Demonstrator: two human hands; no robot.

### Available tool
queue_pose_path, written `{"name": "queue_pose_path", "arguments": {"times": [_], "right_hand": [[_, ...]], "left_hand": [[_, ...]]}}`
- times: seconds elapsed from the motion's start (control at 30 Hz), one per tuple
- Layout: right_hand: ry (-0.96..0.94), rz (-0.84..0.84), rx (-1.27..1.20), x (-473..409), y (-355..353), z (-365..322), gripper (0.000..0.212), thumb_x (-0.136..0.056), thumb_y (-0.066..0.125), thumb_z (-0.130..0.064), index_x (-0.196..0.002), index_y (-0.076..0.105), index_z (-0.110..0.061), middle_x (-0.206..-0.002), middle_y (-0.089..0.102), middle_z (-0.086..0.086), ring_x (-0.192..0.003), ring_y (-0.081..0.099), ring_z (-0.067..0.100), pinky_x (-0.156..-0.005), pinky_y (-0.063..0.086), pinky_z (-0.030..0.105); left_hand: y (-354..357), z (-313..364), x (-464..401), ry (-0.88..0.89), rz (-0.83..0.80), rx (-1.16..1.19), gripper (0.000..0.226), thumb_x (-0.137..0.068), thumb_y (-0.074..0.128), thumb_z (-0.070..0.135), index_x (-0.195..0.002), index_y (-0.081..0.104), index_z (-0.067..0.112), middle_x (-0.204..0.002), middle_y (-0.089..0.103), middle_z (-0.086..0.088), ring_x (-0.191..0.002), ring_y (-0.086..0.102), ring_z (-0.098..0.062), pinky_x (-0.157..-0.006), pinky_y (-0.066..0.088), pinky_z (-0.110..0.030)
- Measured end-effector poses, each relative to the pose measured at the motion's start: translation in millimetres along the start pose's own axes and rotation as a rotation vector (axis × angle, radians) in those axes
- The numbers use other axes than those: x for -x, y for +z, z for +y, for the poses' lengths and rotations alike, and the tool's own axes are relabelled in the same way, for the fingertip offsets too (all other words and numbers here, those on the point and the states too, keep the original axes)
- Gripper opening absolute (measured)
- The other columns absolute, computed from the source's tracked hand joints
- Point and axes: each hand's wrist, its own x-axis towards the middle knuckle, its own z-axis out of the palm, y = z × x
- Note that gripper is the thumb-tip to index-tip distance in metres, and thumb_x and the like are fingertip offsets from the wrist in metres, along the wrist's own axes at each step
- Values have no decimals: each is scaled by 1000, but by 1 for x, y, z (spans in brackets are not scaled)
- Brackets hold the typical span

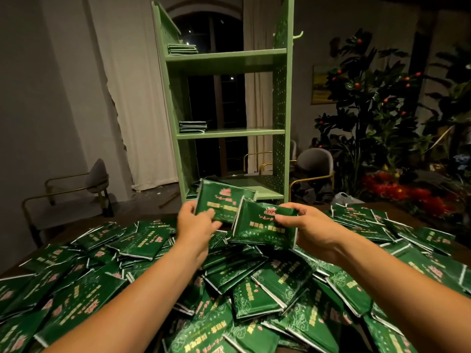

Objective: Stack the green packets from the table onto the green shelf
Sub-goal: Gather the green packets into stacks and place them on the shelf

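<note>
- Your left hand grips one green packet, raised above the pile.
- Your right hand grips a second packet, overlapping the first one's lower right corner.
- Loose packets cover the desk.
- Green shelf stands behind, with small stacks on two levels.

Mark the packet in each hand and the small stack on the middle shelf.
left-hand packet (223, 200), head view, upper printed face.
right-hand packet (262, 229), head view, centre of its face.
middle-shelf stack (193, 126), head view, front edge of the stack.
</note>
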Motion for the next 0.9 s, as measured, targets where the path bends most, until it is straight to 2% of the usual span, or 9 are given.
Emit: {"name": "queue_pose_path", "arguments": {"times": [0.13,0.23,0.33,0.43,0.53,0.6,0.67,0.8,0.9], "right_hand": [[-59,57,12,-14,18,8,20,-91,61,8,-109,63,0,-105,71,22,-88,69,28,-82,60,45],[-143,172,219,-25,27,16,23,-85,72,4,-100,63,-10,-99,70,19,-83,67,28,-80,56,46],[-204,211,336,-37,36,25,38,-78,83,-4,-104,61,-20,-112,67,14,-94,70,31,-89,57,48],[-233,183,407,-45,45,27,54,-73,88,-11,-117,61,-29,-125,61,4,-110,65,25,-97,55,46],[-225,125,415,-58,62,25,35,-79,84,-11,-109,67,-18,-109,72,7,-94,72,18,-84,61,35],[-252,146,590,-65,73,25,24,-87,77,-24,-107,65,-18,-101,73,1,-88,71,11,-80,58,27],[-299,200,842,-78,79,27,24,-96,64,-37,-113,59,-21,-109,67,-4,-99,64,12,-91,54,33],[-420,271,1225,-116,89,29,35,-102,50,-38,-131,51,-18,-127,58,3,-117,53,19,-102,45,37],[-393,313,1410,-147,93,25,44,-102,48,-39,-138,41,-14,-133,52,10,-122,48,27,-103,41,39]], "left_hand": [[5,-3,28,-33,-290,-40,27,-105,41,7,-110,67,9,-116,71,-18,-105,69,-27,-98,55,-48],[-2,-4,32,32,-405,-233,47,-105,37,51,-95,80,38,-102,79,0,-104,71,-18,-103,49,-47],[-18,1,16,-29,-451,-180,50,-85,56,67,-111,75,29,-109,77,-2,-106,72,-23,-95,55,-53],[-26,-4,-4,-89,-503,-216,46,-83,82,34,-124,62,23,-121,71,-3,-110,69,-25,-71,62,-44],[-32,-8,-19,-41,-426,-235,33,-88,76,8,-116,64,22,-110,75,-1,-99,73,-21,-67,62,-37],[-38,-11,-31,-14,-365,-236,26,-90,74,7,-112,66,19,-105,76,-3,-94,74,-22,-66,62,-36],[-44,-9,-45,17,-286,-260,19,-91,72,8,-106,66,19,-103,75,-4,-92,74,-23,-65,63,-35],[-57,-6,-72,54,-202,-321,16,-92,70,9,-99,66,22,-102,73,-5,-91,72,-23,-66,64,-38],[-65,-4,-84,90,-185,-362,13,-92,68,9,-97,66,21,-98,72,-3,-89,71,-21,-65,64,-37]]}}
